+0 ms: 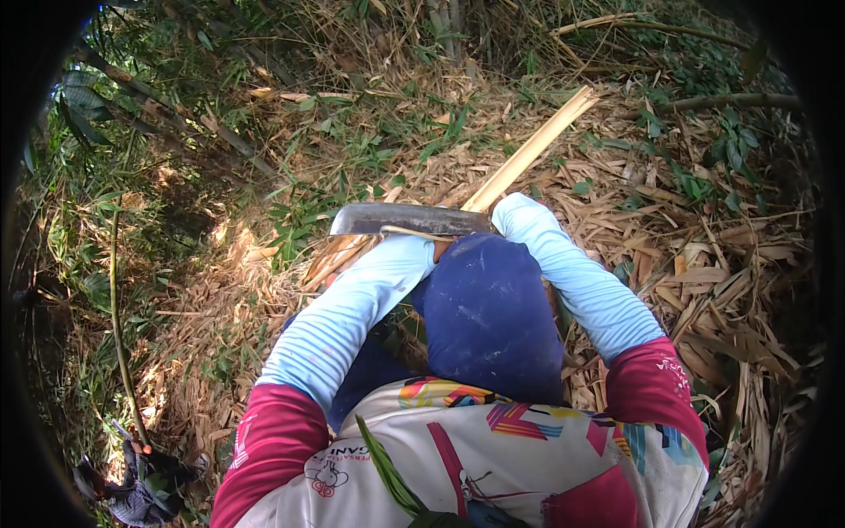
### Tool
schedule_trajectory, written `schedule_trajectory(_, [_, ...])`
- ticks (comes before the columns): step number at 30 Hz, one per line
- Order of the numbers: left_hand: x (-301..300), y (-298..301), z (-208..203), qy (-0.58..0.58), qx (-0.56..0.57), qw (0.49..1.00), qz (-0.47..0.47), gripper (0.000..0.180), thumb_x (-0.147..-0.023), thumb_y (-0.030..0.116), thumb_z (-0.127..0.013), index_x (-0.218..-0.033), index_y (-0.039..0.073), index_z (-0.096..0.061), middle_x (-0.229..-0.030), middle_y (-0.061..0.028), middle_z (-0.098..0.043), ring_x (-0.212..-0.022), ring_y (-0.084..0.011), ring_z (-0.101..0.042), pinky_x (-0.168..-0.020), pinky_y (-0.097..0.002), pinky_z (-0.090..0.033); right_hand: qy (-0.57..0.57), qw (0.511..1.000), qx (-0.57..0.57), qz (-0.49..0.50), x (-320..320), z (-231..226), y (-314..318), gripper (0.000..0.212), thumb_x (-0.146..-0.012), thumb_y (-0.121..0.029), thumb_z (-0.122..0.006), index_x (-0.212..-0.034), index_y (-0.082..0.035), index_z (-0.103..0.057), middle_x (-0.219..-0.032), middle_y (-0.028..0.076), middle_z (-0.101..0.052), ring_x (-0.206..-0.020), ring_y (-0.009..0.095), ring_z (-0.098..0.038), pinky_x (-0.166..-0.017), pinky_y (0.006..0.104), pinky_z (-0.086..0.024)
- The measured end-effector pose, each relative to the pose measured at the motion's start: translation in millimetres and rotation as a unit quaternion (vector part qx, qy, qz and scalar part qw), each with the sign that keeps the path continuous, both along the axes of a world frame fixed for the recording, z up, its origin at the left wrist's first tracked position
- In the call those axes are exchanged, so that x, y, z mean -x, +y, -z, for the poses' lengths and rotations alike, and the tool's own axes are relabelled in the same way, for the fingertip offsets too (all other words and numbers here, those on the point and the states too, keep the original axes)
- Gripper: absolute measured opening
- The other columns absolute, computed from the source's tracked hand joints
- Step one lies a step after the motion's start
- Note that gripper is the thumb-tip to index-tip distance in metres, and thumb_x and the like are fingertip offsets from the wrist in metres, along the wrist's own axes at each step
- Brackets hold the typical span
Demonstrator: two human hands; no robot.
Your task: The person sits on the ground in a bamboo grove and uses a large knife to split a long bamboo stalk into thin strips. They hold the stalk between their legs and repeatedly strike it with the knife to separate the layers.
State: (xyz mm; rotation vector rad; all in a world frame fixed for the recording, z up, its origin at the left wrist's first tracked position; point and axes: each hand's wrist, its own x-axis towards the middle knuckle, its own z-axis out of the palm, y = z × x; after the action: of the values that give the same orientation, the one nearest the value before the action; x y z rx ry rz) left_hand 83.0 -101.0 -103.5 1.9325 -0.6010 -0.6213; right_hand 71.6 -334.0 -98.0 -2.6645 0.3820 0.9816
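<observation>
Head view: blade point(400, 219) at centre, strip point(532, 150) toward upper right.
Blade: likely heavy, stiff; axis near-level, free end left; best held at hidden right end. Strip: probably light, springy, splintery; axis rising upper right. Left hand point(442, 250) mostly behind knee point(495, 304), right hand hidden; grips cannot be told.

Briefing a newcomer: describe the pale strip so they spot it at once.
Find the blue knee mid-picture, then the grey blade beyond it. From near the blade's right end, the strip slants up rightward: long, straight and paler than the brown leaves around it.
</observation>
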Motion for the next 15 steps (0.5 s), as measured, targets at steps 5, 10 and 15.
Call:
schedule_trajectory(5, [5,8,1,-0.019,-0.013,1.0,-0.002,0.04,-0.092,0.02,-0.056,-0.125,-0.001,-0.049,-0.082,-0.0069,-0.061,-0.056,-0.0147,-0.053,-0.051,-0.029,-0.043,-0.02,1.0,0.001,0.009,7,-4,0,0.038,-0.078,-0.026,-0.068,-0.113,-0.013,-0.069,-0.126,0.012,-0.062,-0.115,0.033,-0.06,-0.095,0.0418,-0.048])
schedule_trajectory(10, [11,11,2,-0.036,-0.02,0.999,-0.002,0.039,-0.092,0.02,-0.056,-0.124,-0.001,-0.05,-0.083,-0.0076,-0.061,-0.058,-0.0153,-0.054,-0.053,-0.0292,-0.044,-0.108,0.993,0.024,-0.038,23,-12,1,0.033,-0.083,-0.023,-0.064,-0.112,-0.01,-0.068,-0.112,0.019,-0.066,-0.108,0.035,-0.063,-0.091,0.0405,-0.051])
schedule_trajectory(15, [17,13,3,-0.052,-0.025,0.998,-0.001,0.038,-0.093,0.019,-0.056,-0.124,-0.002,-0.05,-0.084,-0.0083,-0.061,-0.059,-0.0159,-0.054,-0.054,-0.0294,-0.044,-0.09,0.994,0.029,-0.05,19,-13,3,0.029,-0.083,-0.021,-0.063,-0.109,-0.011,-0.07,-0.112,0.019,-0.066,-0.107,0.034,-0.063,-0.091,0.0403,-0.051])
